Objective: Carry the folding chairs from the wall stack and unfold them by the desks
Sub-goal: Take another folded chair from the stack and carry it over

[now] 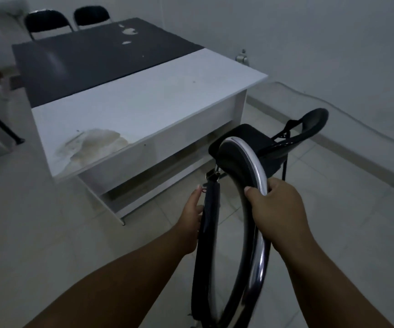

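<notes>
1. My right hand [276, 209] has its grip clamped on the chrome frame [261, 245] of the folding chair [233, 166], thumb over the tube.
2. My left hand [192, 216] lies against the side of the black seat [209, 233]. Its fingers are hidden, so I cannot tell that grip.
3. The chair is upright between my hands, seat and back slightly apart, over the tiled floor [72, 233], near the front of the white surface [143, 102].
4. A second chair [286, 143] stands unfolded just beyond, beside that surface's corner.
5. A black surface [84, 60] sits behind the white one, with a far-left chair [46, 22] and a far-right chair [91, 15] on its far side.
6. There is a brownish stain [96, 143] near the white surface's near corner.
</notes>
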